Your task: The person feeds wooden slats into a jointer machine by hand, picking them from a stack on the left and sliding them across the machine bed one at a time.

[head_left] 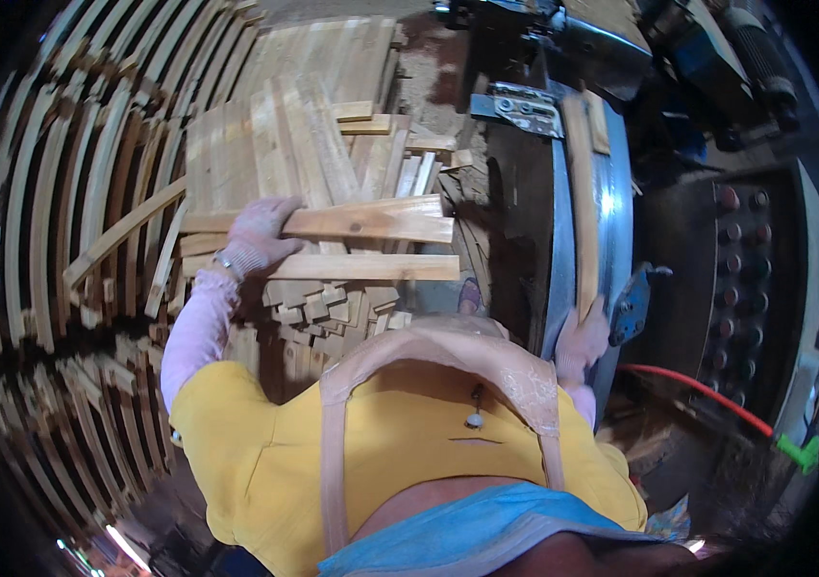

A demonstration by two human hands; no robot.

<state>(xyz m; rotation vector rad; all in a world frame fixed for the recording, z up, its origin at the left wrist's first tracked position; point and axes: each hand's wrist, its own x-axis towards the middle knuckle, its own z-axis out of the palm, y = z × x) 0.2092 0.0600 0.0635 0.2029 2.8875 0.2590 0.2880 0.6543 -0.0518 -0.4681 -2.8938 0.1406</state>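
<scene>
Head view, left hand: gloved, closed over the near ends of two wooden slats, fingers wrapped on top, wrist bent toward the pile.
Head view, slats: lying flat across the top of the stacked wood pile, one above the other in the picture, touching or nearly so; long axis runs left to right, free ends pointing toward the machine.
Head view, direction from left hand: slats extend straight out to the right of the grip; grip sits at their left ends, not mid-length.
Head view, right hand: gloved, resting on the near end of a single long strip; fingers curled over it, but whether clamped or merely pressing cannot be told.
Head view, strip: lies on the blue-grey machine bed, long axis running away from the body, roughly square to the two slats.
Head view, nearer hand: left hand already on the slats; right hand well apart from them, across the dark gap beside the machine.
Head view, surroundings: racks of stacked thin battens at far left; control panel with round buttons at right; red hose below it.
</scene>
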